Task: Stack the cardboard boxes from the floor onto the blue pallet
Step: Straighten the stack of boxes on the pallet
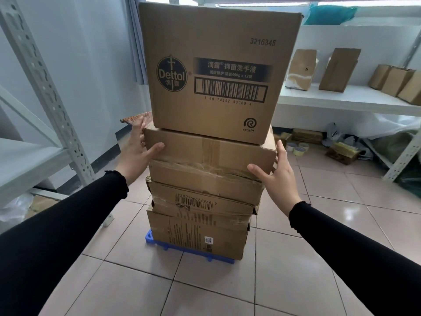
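Note:
A stack of several cardboard boxes stands on the small blue pallet (150,238) on the tiled floor. A large Dettol box (214,65) sits on top, slightly turned. Under it lies a flat taped box (209,151), then a crumpled box (200,176), a barcode box (200,201) and a bottom box (196,236). My left hand (136,151) clasps the taped box's left corner, thumb on its front. My right hand (276,176) clasps the right corner, with the thumb near the seam to the box below.
A grey metal rack (45,87) stands close on the left. A white shelf (341,99) on the right carries small cardboard packages (337,69). Tape rolls (298,149), bags and loose cartons lie on the floor under it. Tiled floor surrounds the pallet.

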Motion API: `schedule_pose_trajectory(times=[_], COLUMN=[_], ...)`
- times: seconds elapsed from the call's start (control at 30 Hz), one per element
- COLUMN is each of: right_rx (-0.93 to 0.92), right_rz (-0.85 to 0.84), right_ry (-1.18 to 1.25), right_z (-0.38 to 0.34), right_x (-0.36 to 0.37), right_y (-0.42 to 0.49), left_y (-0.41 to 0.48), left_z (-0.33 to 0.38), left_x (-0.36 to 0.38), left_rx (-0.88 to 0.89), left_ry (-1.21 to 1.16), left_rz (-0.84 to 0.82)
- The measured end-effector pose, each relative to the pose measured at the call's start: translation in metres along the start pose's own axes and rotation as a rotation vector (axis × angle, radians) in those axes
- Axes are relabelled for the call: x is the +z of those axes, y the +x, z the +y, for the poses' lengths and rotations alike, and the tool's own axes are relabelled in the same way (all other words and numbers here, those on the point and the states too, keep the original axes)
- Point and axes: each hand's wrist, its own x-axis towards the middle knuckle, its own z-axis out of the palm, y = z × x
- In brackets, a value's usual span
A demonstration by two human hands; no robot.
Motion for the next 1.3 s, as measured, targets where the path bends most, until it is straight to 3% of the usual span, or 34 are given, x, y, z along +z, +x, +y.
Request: schedule_pose_trajectory(times=[0.3,0.67,1.3], right_rx=[0.236,0.237,0.217], right_rz=[-0.187,-0.038,-0.015], right_ry=[-0.012,-0.024,0.008], right_z=[0.063,0.079,0.081], right_x=[0.031,0.055,0.068], right_y=[-0.027,-0.039,-0.044], left_y=[-0.038,-0.047,-0.047], left_z=[-0.070,-0.084,-0.087], left_x=[0.031,0.045,0.032], left_rx=[-0.219,-0.244,-0.288], left_ry=[0.089,0.072,0.103], left_rz=[-0.117,-0.024,-0.063])
